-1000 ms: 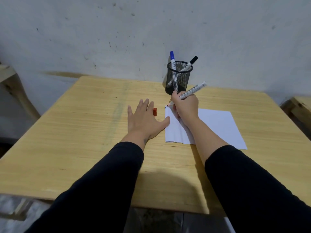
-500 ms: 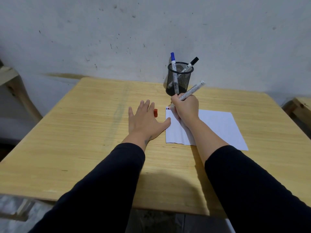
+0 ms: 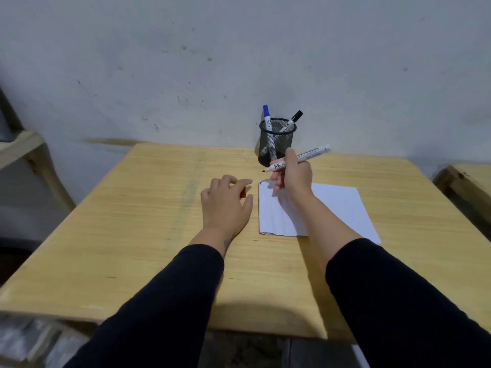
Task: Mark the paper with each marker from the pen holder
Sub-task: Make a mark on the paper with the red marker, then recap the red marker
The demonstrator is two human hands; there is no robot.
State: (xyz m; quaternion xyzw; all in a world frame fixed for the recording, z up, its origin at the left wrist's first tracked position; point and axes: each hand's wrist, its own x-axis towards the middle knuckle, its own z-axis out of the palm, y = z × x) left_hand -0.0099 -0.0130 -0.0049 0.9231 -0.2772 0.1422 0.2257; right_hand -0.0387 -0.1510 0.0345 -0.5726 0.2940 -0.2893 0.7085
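My right hand [image 3: 293,179] grips an uncapped red-tipped marker [image 3: 308,156], lifted above the far left corner of the white paper [image 3: 337,208], tip pointing left. That corner carries small blue and red marks [image 3: 261,183]. My left hand [image 3: 225,203] lies on the table left of the paper, fingers curled around the red cap [image 3: 243,193], which is mostly hidden. A black mesh pen holder [image 3: 276,144] stands at the table's far edge with a blue-capped marker [image 3: 267,115] and a black-capped marker [image 3: 293,119] in it.
The wooden table [image 3: 132,235] stands against a grey wall. Wooden furniture shows at the left edge [image 3: 24,147] and the right edge [image 3: 467,184].
My right hand has lifted the marker off the paper's corner, leaving a red mark there. My left hand's flat fingers have curled around the red cap.
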